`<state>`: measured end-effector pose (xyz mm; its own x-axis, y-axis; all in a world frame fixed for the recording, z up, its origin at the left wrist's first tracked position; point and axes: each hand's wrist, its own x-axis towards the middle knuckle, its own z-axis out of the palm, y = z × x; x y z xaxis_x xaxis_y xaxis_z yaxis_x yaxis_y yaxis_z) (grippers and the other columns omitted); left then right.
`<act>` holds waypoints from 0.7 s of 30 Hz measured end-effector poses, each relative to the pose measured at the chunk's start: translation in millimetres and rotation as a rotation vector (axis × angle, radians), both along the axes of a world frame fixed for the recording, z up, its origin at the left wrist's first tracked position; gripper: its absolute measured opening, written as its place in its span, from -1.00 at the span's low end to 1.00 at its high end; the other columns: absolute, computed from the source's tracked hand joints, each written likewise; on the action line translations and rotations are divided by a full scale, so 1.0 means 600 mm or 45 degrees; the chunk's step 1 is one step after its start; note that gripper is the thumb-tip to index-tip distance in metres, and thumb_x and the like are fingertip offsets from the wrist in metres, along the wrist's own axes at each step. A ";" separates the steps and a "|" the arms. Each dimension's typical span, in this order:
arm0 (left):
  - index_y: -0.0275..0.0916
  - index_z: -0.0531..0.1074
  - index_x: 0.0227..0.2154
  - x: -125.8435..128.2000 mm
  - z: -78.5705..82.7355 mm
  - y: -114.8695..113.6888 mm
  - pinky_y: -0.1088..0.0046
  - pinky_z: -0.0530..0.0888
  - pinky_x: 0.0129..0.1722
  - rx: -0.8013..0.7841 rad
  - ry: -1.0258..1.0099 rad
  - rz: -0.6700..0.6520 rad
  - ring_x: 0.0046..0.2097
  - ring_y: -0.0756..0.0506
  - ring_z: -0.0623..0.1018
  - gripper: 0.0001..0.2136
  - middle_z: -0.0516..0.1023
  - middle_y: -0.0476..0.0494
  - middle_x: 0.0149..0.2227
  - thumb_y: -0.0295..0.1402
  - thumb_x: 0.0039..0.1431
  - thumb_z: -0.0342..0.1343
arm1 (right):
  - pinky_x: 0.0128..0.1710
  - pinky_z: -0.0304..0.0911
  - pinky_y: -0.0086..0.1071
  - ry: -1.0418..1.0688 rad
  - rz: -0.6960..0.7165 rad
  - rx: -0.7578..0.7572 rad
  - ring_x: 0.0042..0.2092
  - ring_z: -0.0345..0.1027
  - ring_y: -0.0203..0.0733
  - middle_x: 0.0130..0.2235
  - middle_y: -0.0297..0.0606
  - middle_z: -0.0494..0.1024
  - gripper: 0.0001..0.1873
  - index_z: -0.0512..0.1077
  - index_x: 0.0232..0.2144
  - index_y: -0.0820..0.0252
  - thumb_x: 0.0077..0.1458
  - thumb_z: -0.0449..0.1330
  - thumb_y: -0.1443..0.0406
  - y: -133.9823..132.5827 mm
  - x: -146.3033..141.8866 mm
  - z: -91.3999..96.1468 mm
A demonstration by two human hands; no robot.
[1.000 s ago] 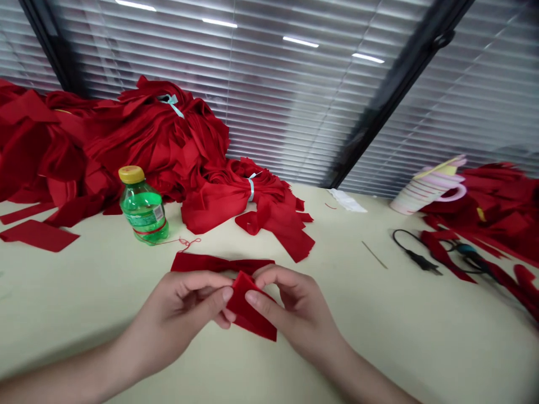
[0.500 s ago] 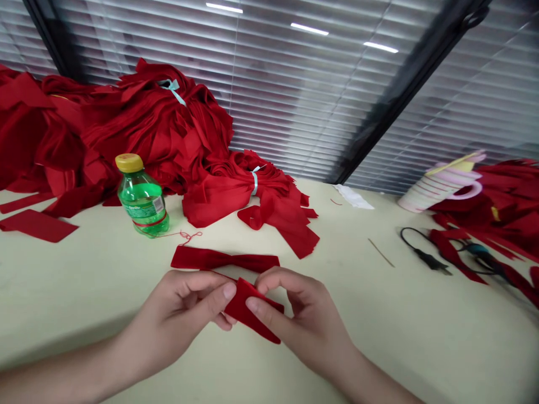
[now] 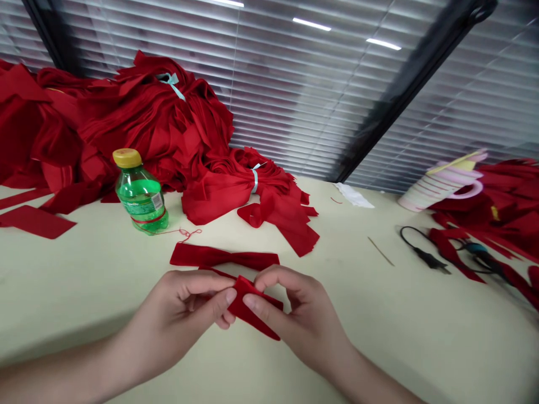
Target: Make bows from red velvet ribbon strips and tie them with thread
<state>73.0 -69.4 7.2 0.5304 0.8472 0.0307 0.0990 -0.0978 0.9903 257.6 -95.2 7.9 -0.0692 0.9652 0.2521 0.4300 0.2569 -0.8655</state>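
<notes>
Closing inward since the earlier view, the left hand (image 3: 172,320) and right hand (image 3: 305,320) pinch a soft, light, folded red fabric strip (image 3: 256,308) between thumbs and fingers, best held at its fold, above the cream table (image 3: 400,331), just near a flat red fabric bow (image 3: 223,258).

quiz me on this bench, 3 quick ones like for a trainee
1. True or false: the left hand and the right hand both pinch the same piece of red fabric.
2. What lies on the table just beyond the hands? A) a steel ruler B) a bow-shaped red fabric strip C) a roll of tape
3. What colour is the cap on the green plastic bottle?

Key: 1 true; 2 B; 3 yellow
</notes>
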 end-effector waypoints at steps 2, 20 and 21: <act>-0.19 0.56 -0.39 0.000 -0.001 0.000 0.66 0.48 -0.42 0.003 0.011 -0.006 -0.44 0.05 0.52 -0.84 0.53 0.03 -0.50 -0.41 0.17 0.07 | -0.55 0.15 -0.51 0.003 0.004 -0.002 -0.53 0.26 -0.37 -0.56 -0.42 0.47 -0.89 0.39 -0.55 0.18 -0.04 0.24 0.31 0.000 -0.001 0.000; -0.22 0.55 -0.43 -0.005 0.001 0.009 0.62 0.45 -0.44 -0.091 -0.064 -0.027 -0.49 0.07 0.43 -0.85 0.51 0.03 -0.54 -0.38 0.18 0.09 | -0.49 0.17 -0.49 0.291 0.151 -0.244 -0.48 0.21 -0.36 -0.49 -0.40 0.40 -0.82 0.29 -0.48 0.17 -0.01 0.25 0.27 -0.001 0.004 -0.006; -0.22 0.55 -0.43 -0.006 0.004 0.011 0.63 0.45 -0.44 -0.103 -0.076 -0.036 -0.49 0.07 0.44 -0.84 0.50 0.03 -0.55 -0.38 0.19 0.08 | -0.47 0.19 -0.47 0.346 0.230 -0.285 -0.45 0.24 -0.34 -0.47 -0.38 0.42 -0.81 0.28 -0.48 0.17 -0.03 0.26 0.27 -0.001 0.005 -0.004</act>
<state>69.2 -63.0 9.3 0.5536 0.8327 -0.0051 0.0381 -0.0192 0.9991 260.6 -95.7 5.3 -0.2025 0.9768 0.0695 0.1428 0.0996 -0.9847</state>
